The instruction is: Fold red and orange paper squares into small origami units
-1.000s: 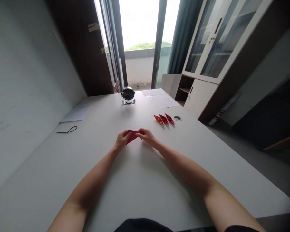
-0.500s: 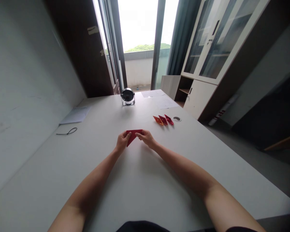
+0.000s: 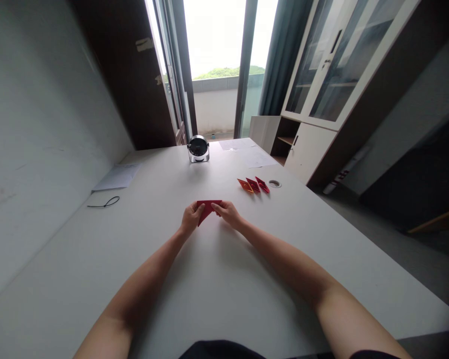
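Note:
A red folded paper (image 3: 205,208), triangular in outline with its straight edge at the top, is held between both hands above the white table (image 3: 209,289). My left hand (image 3: 190,217) pinches its left side, thumb on the near face. The right corner is gripped by my right hand (image 3: 227,213), also with the thumb in front. Fingers behind the paper are partly hidden. Beyond my right hand lie an orange folded paper piece (image 3: 244,186) and two red folded paper pieces (image 3: 253,185), lined up in a slanted row.
A round black-faced device on a silver stand (image 3: 198,148) is at the far edge. A black cable tie (image 3: 105,203) and papers (image 3: 117,178) lie left. More sheets (image 3: 258,158) are at the back right, near a round cable hole (image 3: 275,184). A white cabinet (image 3: 310,154) stands beyond.
The right thumb and fingers have shifted slightly on the red folded paper. Both hands keep hold of it, and the other things stay in place.

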Motion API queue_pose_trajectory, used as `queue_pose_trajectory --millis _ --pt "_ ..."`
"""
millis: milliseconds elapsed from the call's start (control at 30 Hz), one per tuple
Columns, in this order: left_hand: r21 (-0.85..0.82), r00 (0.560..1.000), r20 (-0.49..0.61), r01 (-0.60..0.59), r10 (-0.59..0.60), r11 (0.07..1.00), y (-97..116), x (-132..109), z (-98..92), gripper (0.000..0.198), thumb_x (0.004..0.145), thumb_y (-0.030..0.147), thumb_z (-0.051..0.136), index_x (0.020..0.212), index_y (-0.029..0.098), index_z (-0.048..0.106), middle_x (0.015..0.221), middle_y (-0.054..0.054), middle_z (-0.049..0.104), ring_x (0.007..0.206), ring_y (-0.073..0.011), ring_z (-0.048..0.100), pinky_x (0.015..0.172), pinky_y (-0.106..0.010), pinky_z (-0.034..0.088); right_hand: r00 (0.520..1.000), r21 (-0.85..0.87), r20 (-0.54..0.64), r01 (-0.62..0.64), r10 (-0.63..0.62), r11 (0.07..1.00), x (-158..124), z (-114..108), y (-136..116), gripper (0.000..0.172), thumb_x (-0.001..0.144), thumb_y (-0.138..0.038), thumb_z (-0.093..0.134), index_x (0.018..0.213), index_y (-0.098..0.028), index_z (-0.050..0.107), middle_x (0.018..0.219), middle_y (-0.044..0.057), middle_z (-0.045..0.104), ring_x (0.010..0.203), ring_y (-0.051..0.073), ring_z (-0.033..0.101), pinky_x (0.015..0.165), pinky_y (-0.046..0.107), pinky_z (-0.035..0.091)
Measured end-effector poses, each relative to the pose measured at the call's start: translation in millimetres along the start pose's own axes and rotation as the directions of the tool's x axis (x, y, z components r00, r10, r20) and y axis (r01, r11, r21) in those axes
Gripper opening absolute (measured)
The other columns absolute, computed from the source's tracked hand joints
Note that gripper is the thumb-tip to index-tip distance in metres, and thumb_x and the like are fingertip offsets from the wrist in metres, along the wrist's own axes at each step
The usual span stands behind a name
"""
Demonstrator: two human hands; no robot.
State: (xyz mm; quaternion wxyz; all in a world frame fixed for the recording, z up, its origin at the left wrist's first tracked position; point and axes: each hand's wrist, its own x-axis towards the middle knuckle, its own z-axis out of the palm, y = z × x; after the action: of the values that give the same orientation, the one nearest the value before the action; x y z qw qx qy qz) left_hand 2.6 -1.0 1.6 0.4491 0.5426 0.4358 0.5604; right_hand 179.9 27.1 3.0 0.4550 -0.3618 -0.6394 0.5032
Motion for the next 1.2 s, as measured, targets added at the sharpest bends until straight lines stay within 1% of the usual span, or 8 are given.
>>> queue_pose_trajectory --millis 167,400,500,600,700,767,1033,1200 --pt "-0.011 1.0 -0.008 0.023 -0.023 1.0 2.3 0.1 1.0 0.038 0.083 0.049 0.068 0.095 0.012 0.069 0.082 -0.006 0.073 0.066 -0.0161 0.063 0.059 -0.026 0.049 0.993 -0.033 -0.109 0.036 -0.04 0.999 1.2 -2.7 -1.3 0.051 0.086 -0.064 0.053 0.062 -0.019 0.053 0.052 -0.002 0.046 0.05 0.011 0.04 0.05 0.026 0.032" --pt "-0.041 0.998 0.002 0.055 -0.055 0.998 3.9 -1.2 1.9 0.04 0.081 0.05 0.069 0.095 0.012 0.07 0.082 -0.007 0.073 0.065 -0.0159 0.064 0.059 -0.026 0.049 0.978 -0.039 -0.203 0.03 -0.038 0.999 3.7 -6.4 -3.3 0.054 0.085 -0.067 0.053 0.058 -0.02 0.048 0.05 -0.003 0.042 0.047 0.011 0.036 0.048 0.026 0.029" --pt "-0.072 0.998 -0.014 0.059 -0.06 0.996 3.0 -1.4 1.8 0.041 0.082 0.05 0.069 0.097 0.012 0.069 0.084 -0.007 0.073 0.067 -0.0155 0.064 0.06 -0.025 0.049 0.989 0.022 -0.146 0.031 -0.027 0.999 2.9 -5.6 -4.5 0.051 0.085 -0.065 0.055 0.062 -0.019 0.054 0.052 -0.003 0.045 0.049 0.011 0.039 0.05 0.026 0.031" --pt "-0.101 0.999 -0.019 0.048 -0.05 0.994 2.5 -1.4 2.0 0.042 0.082 0.05 0.069 0.099 0.012 0.069 0.086 -0.008 0.074 0.069 -0.0163 0.066 0.063 -0.026 0.051 1.0 0.065 -0.01 0.005 -0.004 0.998 -0.5 -1.3 -5.7 0.047 0.081 -0.063 0.062 0.067 -0.018 0.058 0.055 -0.002 0.049 0.05 0.011 0.042 0.051 0.025 0.032" --pt "-0.114 1.0 0.014 0.029 -0.028 0.993 3.6 -1.8 2.9 0.043 0.083 0.051 0.067 0.1 0.011 0.069 0.086 -0.008 0.074 0.072 -0.0175 0.067 0.066 -0.028 0.053 0.994 0.043 0.107 -0.027 0.022 0.999 -4.3 3.5 -7.2 0.047 0.075 -0.062 0.068 0.068 -0.017 0.058 0.056 -0.003 0.05 0.05 0.01 0.042 0.05 0.025 0.033" --pt "-0.123 0.999 0.032 0.029 -0.025 0.992 4.8 -2.0 3.7 0.043 0.084 0.051 0.067 0.1 0.011 0.069 0.086 -0.008 0.074 0.072 -0.0179 0.067 0.068 -0.029 0.054 0.992 0.017 0.122 -0.032 0.029 0.999 -5.1 4.7 -7.6 0.047 0.075 -0.062 0.069 0.068 -0.017 0.058 0.055 -0.003 0.05 0.05 0.011 0.043 0.05 0.025 0.033" --pt "-0.079 0.998 -0.005 0.054 -0.055 0.995 5.5 0.1 4.0 0.044 0.081 0.052 0.069 0.097 0.011 0.069 0.086 -0.008 0.074 0.072 -0.0188 0.067 0.065 -0.029 0.053 0.999 0.02 -0.034 0.004 -0.003 1.0 1.8 -1.2 1.7 0.052 0.082 -0.067 0.057 0.065 -0.018 0.059 0.053 -0.001 0.048 0.049 0.012 0.042 0.049 0.026 0.032" --pt "-0.058 0.998 -0.014 0.065 -0.066 0.996 4.2 -0.9 4.5 0.045 0.081 0.053 0.068 0.098 0.011 0.07 0.082 -0.008 0.074 0.066 -0.0179 0.066 0.059 -0.027 0.05 0.982 -0.009 -0.188 0.006 -0.007 1.0 7.0 -10.0 2.9 0.056 0.086 -0.069 0.05 0.06 -0.019 0.054 0.05 -0.001 0.044 0.049 0.012 0.039 0.048 0.026 0.03"
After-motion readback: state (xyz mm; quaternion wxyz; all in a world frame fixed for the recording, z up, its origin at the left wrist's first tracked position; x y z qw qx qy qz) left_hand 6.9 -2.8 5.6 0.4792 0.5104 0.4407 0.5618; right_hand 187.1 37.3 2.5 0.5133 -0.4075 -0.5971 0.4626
